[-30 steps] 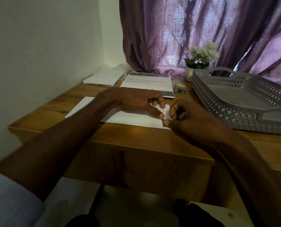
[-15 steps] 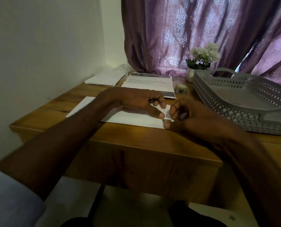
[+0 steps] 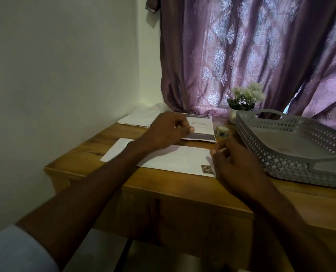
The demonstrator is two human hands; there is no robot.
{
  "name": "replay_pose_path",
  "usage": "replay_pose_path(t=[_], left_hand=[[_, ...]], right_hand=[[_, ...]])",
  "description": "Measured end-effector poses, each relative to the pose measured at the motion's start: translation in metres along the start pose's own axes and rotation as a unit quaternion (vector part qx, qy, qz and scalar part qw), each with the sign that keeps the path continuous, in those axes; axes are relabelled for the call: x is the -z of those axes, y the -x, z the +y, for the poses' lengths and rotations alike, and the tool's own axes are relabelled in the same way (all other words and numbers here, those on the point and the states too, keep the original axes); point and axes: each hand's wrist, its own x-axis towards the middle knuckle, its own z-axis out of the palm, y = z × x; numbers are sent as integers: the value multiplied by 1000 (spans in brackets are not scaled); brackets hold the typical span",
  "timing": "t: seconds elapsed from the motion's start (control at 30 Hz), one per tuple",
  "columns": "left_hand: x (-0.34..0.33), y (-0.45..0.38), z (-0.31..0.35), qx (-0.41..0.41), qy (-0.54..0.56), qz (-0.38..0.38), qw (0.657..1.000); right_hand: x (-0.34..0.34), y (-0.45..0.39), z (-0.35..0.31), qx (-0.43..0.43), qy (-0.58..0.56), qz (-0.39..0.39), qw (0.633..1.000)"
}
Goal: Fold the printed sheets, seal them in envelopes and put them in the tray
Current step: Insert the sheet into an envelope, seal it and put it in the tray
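While the left hand (image 3: 169,130) pinches the printed sheet (image 3: 200,128), the right hand (image 3: 233,160) curls empty.

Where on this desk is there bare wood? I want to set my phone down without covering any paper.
Bare wood lies left of the envelope, below the paper stack. A strip runs along the front edge. The middle is crowded: both hands, printed sheets, sticker roll. The tray fills the right.

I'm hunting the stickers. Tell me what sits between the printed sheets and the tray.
Head view: a sticker roll between the sheets and tray.
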Motion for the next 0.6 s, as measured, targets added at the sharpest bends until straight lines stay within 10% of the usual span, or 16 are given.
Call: replay_pose_path(t=[0.3, 0.6], left_hand=[[60, 98, -26, 233, -348, 154, 895], [67, 114, -8, 330, -234, 24, 914]], right_hand=[[-8, -10, 11, 54, 136, -47, 988], [-9, -5, 5, 48, 190, -52, 979]])
